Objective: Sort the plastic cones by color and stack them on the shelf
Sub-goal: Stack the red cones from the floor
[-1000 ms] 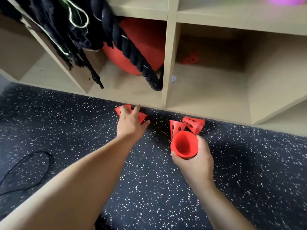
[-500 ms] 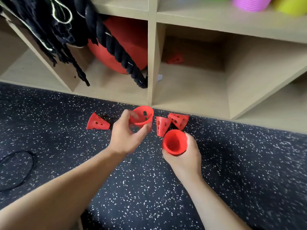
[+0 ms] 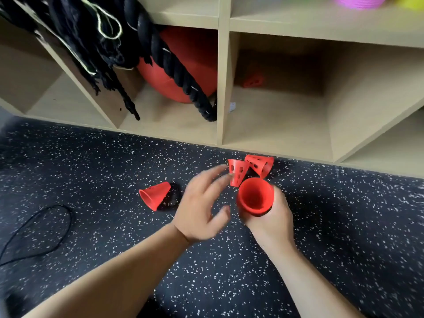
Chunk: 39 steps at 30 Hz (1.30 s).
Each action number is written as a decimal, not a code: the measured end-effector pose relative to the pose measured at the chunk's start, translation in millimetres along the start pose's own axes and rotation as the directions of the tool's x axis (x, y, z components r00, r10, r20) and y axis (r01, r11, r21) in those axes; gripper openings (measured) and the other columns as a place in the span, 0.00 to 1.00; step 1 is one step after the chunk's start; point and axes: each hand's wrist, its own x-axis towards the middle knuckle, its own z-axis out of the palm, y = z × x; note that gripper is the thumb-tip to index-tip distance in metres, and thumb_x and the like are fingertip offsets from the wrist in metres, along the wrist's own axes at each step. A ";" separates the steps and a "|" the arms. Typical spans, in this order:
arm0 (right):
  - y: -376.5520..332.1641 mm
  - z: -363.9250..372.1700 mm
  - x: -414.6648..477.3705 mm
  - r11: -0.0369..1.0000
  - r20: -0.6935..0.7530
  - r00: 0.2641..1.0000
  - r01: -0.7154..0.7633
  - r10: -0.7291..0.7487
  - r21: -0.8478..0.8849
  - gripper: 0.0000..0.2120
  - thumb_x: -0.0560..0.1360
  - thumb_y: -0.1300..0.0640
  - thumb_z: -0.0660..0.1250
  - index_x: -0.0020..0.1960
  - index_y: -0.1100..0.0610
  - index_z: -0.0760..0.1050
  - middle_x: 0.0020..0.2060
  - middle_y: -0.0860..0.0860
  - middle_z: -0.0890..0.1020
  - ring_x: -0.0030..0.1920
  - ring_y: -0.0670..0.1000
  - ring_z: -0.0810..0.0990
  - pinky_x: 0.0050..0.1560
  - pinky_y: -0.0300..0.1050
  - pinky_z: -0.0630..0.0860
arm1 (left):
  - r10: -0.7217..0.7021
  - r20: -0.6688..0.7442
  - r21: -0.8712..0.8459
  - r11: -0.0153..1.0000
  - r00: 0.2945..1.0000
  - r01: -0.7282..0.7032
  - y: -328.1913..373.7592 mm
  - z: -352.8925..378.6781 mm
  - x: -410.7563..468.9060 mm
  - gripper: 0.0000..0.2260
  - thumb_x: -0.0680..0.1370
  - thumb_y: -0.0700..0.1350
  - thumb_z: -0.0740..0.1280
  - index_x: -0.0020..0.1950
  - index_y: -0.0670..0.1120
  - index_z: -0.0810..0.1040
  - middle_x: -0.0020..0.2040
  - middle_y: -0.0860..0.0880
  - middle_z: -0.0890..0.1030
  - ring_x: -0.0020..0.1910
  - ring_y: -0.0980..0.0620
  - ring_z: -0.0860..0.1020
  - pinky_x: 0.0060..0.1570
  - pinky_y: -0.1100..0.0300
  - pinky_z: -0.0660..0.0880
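- A red cone stack (image 3: 255,197), open mouth up toward the camera, sits in the right hand (image 3: 271,220), whose grip is wrapped around it, just above the speckled floor (image 3: 344,237).
- The left hand (image 3: 202,208) hovers just beside it, blurred, fingers spread and holding nothing.
- Two perforated red cones (image 3: 250,169) lie touching near the shelf (image 3: 223,88) edge; another red cone (image 3: 154,195) lies on its side to the left.
- One more small cone (image 3: 253,81) sits deep in a lower compartment.
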 end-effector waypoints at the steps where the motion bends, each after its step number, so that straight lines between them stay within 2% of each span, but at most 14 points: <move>1: -0.4 0.8 0.9 1.000 -0.017 1.000 0.008 -0.008 0.008 0.30 0.61 0.51 0.83 0.55 0.39 0.71 0.51 0.39 0.78 0.50 0.42 0.78 0.46 0.32 0.70 | -0.123 -0.046 0.067 0.990 0.991 0.126 -11.1 -6.0 -4.9 0.30 0.71 0.51 0.64 0.72 0.43 0.72 0.73 0.42 0.69 0.72 0.44 0.68 0.69 0.45 0.67; 3: -4.9 0.9 -0.3 1.000 -0.021 1.000 -0.005 0.006 0.027 0.30 0.61 0.50 0.83 0.54 0.38 0.68 0.52 0.38 0.77 0.50 0.42 0.77 0.44 0.26 0.67 | -0.441 -0.181 0.162 0.868 0.879 0.468 -40.0 -17.4 -16.7 0.32 0.71 0.54 0.66 0.74 0.46 0.68 0.74 0.42 0.67 0.72 0.42 0.66 0.71 0.42 0.65; 5: -5.9 2.4 0.2 1.000 -0.022 1.000 -0.007 0.008 0.017 0.31 0.61 0.49 0.83 0.56 0.39 0.68 0.52 0.39 0.78 0.50 0.43 0.77 0.43 0.25 0.67 | -0.689 -0.211 0.172 0.672 0.694 0.720 -63.0 -23.9 -30.9 0.40 0.69 0.59 0.73 0.76 0.48 0.62 0.74 0.41 0.63 0.71 0.39 0.64 0.71 0.42 0.65; 10: -11.8 4.0 -4.6 0.996 -0.008 0.999 -0.044 0.045 0.081 0.46 0.62 0.46 0.82 0.73 0.41 0.60 0.56 0.41 0.75 0.54 0.45 0.74 0.52 0.42 0.69 | -0.903 -0.183 -0.004 0.397 0.389 0.918 -73.1 -26.9 -56.5 0.50 0.62 0.61 0.81 0.73 0.45 0.58 0.68 0.44 0.62 0.61 0.43 0.73 0.60 0.48 0.74; 13: -14.3 4.0 -7.1 0.994 0.003 1.000 -0.015 0.015 0.106 0.46 0.63 0.48 0.82 0.72 0.41 0.60 0.56 0.42 0.75 0.54 0.46 0.74 0.53 0.42 0.69 | -0.875 -0.203 0.057 0.437 0.439 0.898 -69.3 -21.5 -60.3 0.41 0.62 0.60 0.81 0.61 0.44 0.63 0.57 0.47 0.66 0.52 0.48 0.71 0.51 0.52 0.75; 18: -14.3 2.1 -10.2 0.994 -0.026 0.999 -0.017 0.020 0.107 0.45 0.62 0.48 0.82 0.72 0.42 0.62 0.58 0.42 0.77 0.56 0.46 0.77 0.55 0.41 0.71 | -0.920 -0.071 0.046 0.383 0.385 0.923 -61.3 -18.5 -42.1 0.25 0.63 0.58 0.80 0.51 0.48 0.73 0.46 0.50 0.81 0.43 0.52 0.81 0.40 0.58 0.78; 25: -6.3 -8.2 -9.2 0.997 -0.073 0.997 0.004 0.001 0.076 0.46 0.61 0.48 0.83 0.72 0.44 0.60 0.54 0.42 0.76 0.51 0.46 0.76 0.50 0.40 0.70 | -0.534 0.054 -0.185 0.825 0.844 0.534 7.5 -47.5 42.2 0.25 0.62 0.51 0.83 0.53 0.52 0.75 0.48 0.54 0.80 0.43 0.57 0.80 0.40 0.68 0.74; 27: -6.4 -11.9 -8.7 0.997 -0.065 0.998 0.010 -0.005 0.074 0.44 0.63 0.52 0.83 0.71 0.47 0.62 0.49 0.42 0.76 0.47 0.43 0.78 0.45 0.36 0.71 | -0.409 0.156 -0.191 0.880 0.899 0.434 29.0 -50.8 58.5 0.28 0.59 0.57 0.81 0.54 0.52 0.75 0.45 0.56 0.81 0.40 0.58 0.79 0.39 0.66 0.75; 29: -5.9 -10.9 -8.7 0.995 -0.060 0.998 0.042 -0.036 0.094 0.40 0.64 0.61 0.82 0.69 0.50 0.64 0.43 0.40 0.75 0.40 0.32 0.79 0.36 0.23 0.67 | -0.297 0.236 -0.143 0.931 0.925 0.335 43.2 -46.8 66.4 0.29 0.59 0.62 0.78 0.55 0.53 0.77 0.45 0.57 0.81 0.40 0.61 0.79 0.40 0.68 0.74; 31: -0.9 -7.8 -8.2 0.992 -0.102 0.990 0.101 -0.094 0.070 0.44 0.61 0.62 0.83 0.70 0.51 0.65 0.44 0.37 0.76 0.42 0.23 0.75 0.37 0.18 0.66 | -0.186 0.308 -0.054 0.976 0.933 0.212 51.2 -37.0 68.2 0.36 0.60 0.68 0.75 0.62 0.51 0.78 0.53 0.55 0.83 0.47 0.60 0.80 0.49 0.69 0.74; 33: 2.6 -8.3 -8.9 0.989 -0.077 0.991 0.118 -0.112 0.084 0.47 0.59 0.56 0.85 0.69 0.43 0.62 0.47 0.34 0.77 0.44 0.27 0.77 0.41 0.21 0.69 | -0.131 0.393 0.000 0.990 0.910 0.142 52.9 -23.7 64.8 0.44 0.61 0.71 0.73 0.71 0.47 0.74 0.65 0.51 0.79 0.62 0.57 0.77 0.63 0.68 0.69; 35: 2.5 -12.1 -8.7 0.989 -0.035 0.996 0.086 -0.083 0.118 0.47 0.59 0.54 0.85 0.70 0.43 0.62 0.49 0.36 0.78 0.44 0.35 0.79 0.42 0.26 0.70 | -0.168 0.414 -0.062 0.975 0.895 0.212 50.0 -13.0 58.4 0.45 0.67 0.72 0.68 0.77 0.47 0.66 0.74 0.51 0.71 0.73 0.57 0.67 0.73 0.62 0.61; 37: -0.6 -18.6 -8.7 0.995 -0.050 0.996 0.076 -0.073 0.066 0.47 0.60 0.50 0.84 0.73 0.48 0.62 0.48 0.37 0.76 0.44 0.41 0.77 0.41 0.26 0.68 | -0.259 0.346 -0.285 0.887 0.902 0.364 43.7 -3.8 50.2 0.36 0.74 0.64 0.63 0.78 0.48 0.64 0.76 0.51 0.68 0.76 0.55 0.64 0.75 0.53 0.61; 39: -4.3 -24.7 -7.1 0.995 -0.042 0.997 0.065 -0.062 0.074 0.47 0.60 0.48 0.84 0.72 0.46 0.63 0.46 0.33 0.75 0.42 0.36 0.75 0.42 0.21 0.67 | -0.359 0.345 -0.472 0.732 0.867 0.491 34.5 3.2 39.6 0.32 0.73 0.49 0.61 0.77 0.47 0.64 0.74 0.49 0.71 0.72 0.54 0.69 0.71 0.49 0.66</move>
